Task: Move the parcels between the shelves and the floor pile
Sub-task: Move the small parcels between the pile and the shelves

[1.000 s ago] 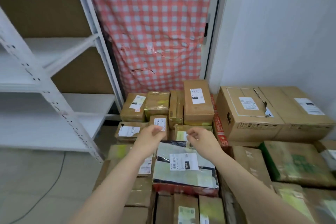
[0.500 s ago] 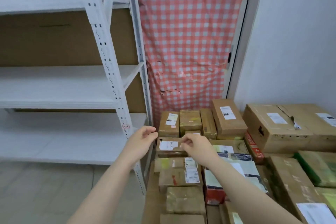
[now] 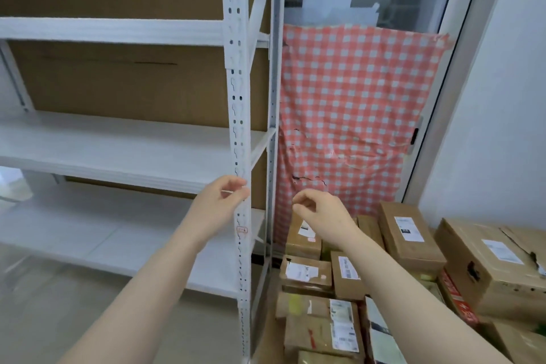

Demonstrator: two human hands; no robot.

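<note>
From my seat I see two bare hands raised in front of the camera, and neither one carries a parcel. The left hand [image 3: 220,204] is up in front of the front upright [image 3: 237,83] of the white rack, its fingers [image 3: 240,193] loosely curled and empty; whether they touch the post I cannot tell. The right hand [image 3: 323,214] hangs just to the right of the rack, above the pile. Its fingers [image 3: 301,204] are also slackly curled, thumb tip close to the forefinger, with nothing between them. I count three shelves [image 3: 118,151] in view, one above the other, all white, with brown cardboard [image 3: 133,83] standing behind them. One small red-edged tag [image 3: 242,229] is stuck on the upright just below the left hand. The parcels [image 3: 410,233] lie on the floor [image 3: 59,319] at lower right, packed close together between the rack and the white wall [image 3: 502,97]. I can tell apart at least ten, nearly all brown cartons, though the frame edge cuts the pile, so the full count is hidden. I make out at least seven white labels on them. The largest carton [image 3: 496,275] sits at the far right, with one red box [image 3: 458,301] wedged against its near side. Behind the pile hangs one red-and-white checked cloth [image 3: 354,112].
</note>
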